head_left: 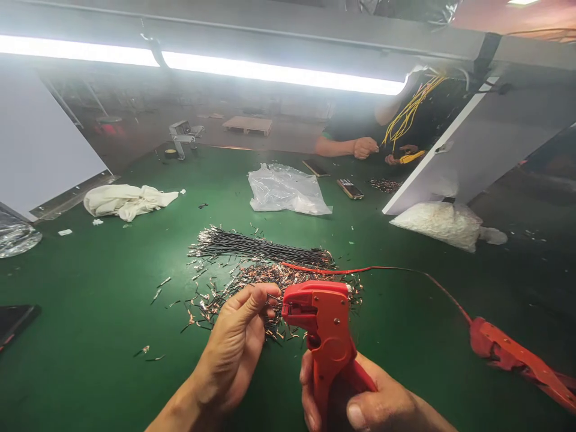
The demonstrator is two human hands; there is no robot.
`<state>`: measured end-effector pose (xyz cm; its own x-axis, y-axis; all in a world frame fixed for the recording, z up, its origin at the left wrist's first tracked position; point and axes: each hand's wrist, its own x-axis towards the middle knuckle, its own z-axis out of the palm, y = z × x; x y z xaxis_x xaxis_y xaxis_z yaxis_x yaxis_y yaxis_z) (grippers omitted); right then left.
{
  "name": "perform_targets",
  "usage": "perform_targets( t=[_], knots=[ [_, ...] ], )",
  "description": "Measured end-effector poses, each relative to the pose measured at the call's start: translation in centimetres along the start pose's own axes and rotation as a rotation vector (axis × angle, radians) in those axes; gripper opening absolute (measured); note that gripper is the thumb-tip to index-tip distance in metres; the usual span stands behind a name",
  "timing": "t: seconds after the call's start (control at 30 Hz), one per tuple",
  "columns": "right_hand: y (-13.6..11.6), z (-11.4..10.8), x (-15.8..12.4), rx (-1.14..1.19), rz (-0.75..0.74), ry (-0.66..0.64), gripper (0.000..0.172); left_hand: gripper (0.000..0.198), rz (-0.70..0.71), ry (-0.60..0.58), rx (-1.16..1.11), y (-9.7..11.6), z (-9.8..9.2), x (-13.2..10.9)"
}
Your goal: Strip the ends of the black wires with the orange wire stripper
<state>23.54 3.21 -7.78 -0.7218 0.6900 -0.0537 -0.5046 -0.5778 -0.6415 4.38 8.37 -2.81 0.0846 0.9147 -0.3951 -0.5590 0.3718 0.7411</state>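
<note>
1. Right hand (382,397): wrapped round the handles of a red wire stripper (332,324), fingers and thumb curled in. The tool stands upright over the green table (112,264), its nose turned toward the left hand. A gap shows at its mouth, and the two handles stand apart.
2. Left hand (236,339): thumb and forefinger drawn together in a pinch, just beside the tool's nose. They appear to hold a thin dark wire (273,296); its tip cannot be made out, nor whether it has entered the mouth.
3. Stock: a bundle of black wires (265,246) lies on the table beyond the hands, roughly aligned. Nearer, a loose pile of scraps (216,300), black and copper-coloured, spreads around and behind the tool's head.
4. Nearby: a second red tool (517,355) rests at the right, well apart from both hands.
5. Step in hand, as judged: presenting a wire end to the stripper.
6. Next move, as judged: calls for the wire to be straight and seated between the jaws, the pinch kept firm, and the right hand's squeeze withheld until fingertips are clear.
</note>
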Motion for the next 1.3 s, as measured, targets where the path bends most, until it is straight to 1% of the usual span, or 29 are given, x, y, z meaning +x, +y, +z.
perform_targets(
  t=[0.17, 0.33, 0.5, 0.6, 0.73, 0.87, 0.97, 1.07, 1.17, 1.3],
  knots=[
    [-0.1, -0.1, 0.0, -0.037, 0.003, 0.002, 0.053, 0.042, 0.014, -0.014, 0.015, 0.2, 0.2, 0.0],
    [-0.1, 0.0, 0.0, -0.071, -0.019, -0.018, 0.049, 0.046, 0.032, 0.049, 0.038, 0.2, 0.3, -0.1],
    [0.0, -0.1, 0.1, -0.086, -0.031, -0.006, 0.048, 0.042, 0.061, 0.072, 0.061, 0.2, 0.3, -0.2],
    [-0.1, -0.2, 0.1, -0.096, -0.044, -0.014, 0.049, 0.042, 0.11, 0.08, 0.07, -0.1, 0.1, -0.2],
    [-0.2, -0.1, 0.1, -0.122, -0.05, 0.01, 0.048, 0.038, 0.205, 0.085, 0.105, -0.3, 0.0, -0.3],
    [-0.2, 0.1, 0.1, -0.133, -0.009, 0.013, 0.045, 0.037, 0.275, 0.103, 0.177, -0.3, 0.1, -0.4],
    [-0.1, 0.1, 0.1, -0.146, -0.026, -0.01, 0.04, 0.036, 0.325, 0.105, 0.227, -0.4, -0.1, -0.3],
    [-0.1, -0.3, 0.1, -0.168, -0.038, -0.049, 0.036, 0.033, 0.348, 0.113, 0.252, -0.7, -0.3, -0.1],
    [0.0, -0.5, -0.1, -0.203, 0.004, -0.027, 0.036, 0.033, 0.353, 0.103, 0.279, -0.9, -0.3, 0.0],
    [0.0, -0.2, -0.3, -0.161, 0.015, 0.0, 0.031, 0.036, 0.346, 0.1, 0.312, -0.9, -0.2, 0.0]
  ],
)
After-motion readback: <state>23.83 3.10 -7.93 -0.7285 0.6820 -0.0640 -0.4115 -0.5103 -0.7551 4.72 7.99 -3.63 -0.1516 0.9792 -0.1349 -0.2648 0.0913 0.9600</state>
